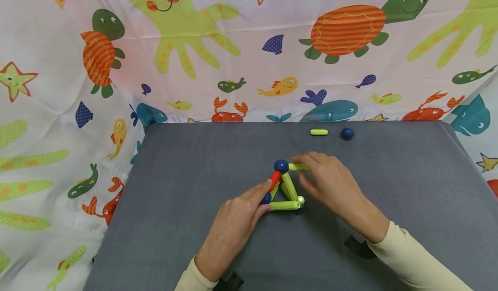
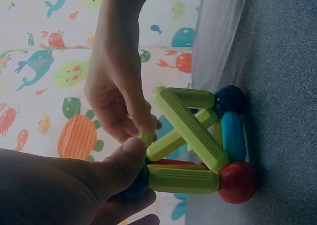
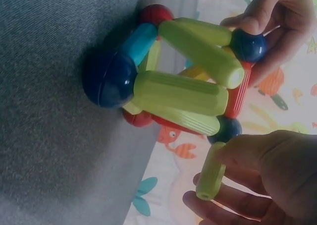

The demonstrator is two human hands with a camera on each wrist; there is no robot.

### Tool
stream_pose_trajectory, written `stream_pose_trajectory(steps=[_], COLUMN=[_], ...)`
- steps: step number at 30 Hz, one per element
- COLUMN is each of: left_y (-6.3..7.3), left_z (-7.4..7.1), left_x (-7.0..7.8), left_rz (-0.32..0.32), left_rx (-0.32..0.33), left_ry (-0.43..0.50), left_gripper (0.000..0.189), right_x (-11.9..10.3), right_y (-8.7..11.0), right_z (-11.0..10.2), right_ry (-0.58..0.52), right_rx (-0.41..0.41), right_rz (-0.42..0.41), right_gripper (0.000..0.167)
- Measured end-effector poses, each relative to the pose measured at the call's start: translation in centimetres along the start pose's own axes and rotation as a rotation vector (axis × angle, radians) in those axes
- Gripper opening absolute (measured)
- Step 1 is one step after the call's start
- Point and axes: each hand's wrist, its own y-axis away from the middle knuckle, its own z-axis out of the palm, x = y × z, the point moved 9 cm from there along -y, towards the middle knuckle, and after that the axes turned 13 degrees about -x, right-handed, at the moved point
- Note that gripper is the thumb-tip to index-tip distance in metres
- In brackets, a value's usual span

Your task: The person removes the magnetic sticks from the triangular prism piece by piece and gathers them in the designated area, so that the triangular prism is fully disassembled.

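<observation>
A frame of magnetic rods and balls stands on the grey table, with light-green rods (image 1: 285, 205), a red rod (image 1: 274, 180) and a teal rod (image 2: 234, 136). Red balls (image 2: 238, 182) and a dark blue ball (image 3: 109, 79) sit at its base. My left hand (image 1: 237, 217) grips an upper blue ball (image 3: 248, 45) between thumb and fingers. On the other side, my right hand (image 1: 334, 183) pinches a light-green rod (image 3: 211, 173). One end of that rod meets another upper blue ball (image 1: 281, 166); it sticks out to the right in the head view.
A loose light-green rod (image 1: 319, 132) and a loose blue ball (image 1: 347, 133) lie near the far edge of the grey table (image 1: 186, 165). Behind it hangs a white cloth (image 1: 272, 66) printed with sea animals, which also runs down the left side.
</observation>
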Motion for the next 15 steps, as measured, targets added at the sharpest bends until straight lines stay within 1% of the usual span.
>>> stream_pose_trajectory(steps=[4, 15], left_y=[0.08, 0.04], left_z=[-0.05, -0.05], left_x=[-0.04, 0.05], left_rz=[0.001, 0.002], left_rx=[0.003, 0.006], left_ry=[-0.003, -0.008], left_gripper=[0.059, 0.059], right_x=[-0.32, -0.23], right_y=[-0.53, -0.83], right_z=[0.16, 0.61], right_ry=[-0.013, -0.026], right_rx=[0.011, 0.018], right_rz=[-0.015, 0.005], right_gripper=[0.032, 0.03])
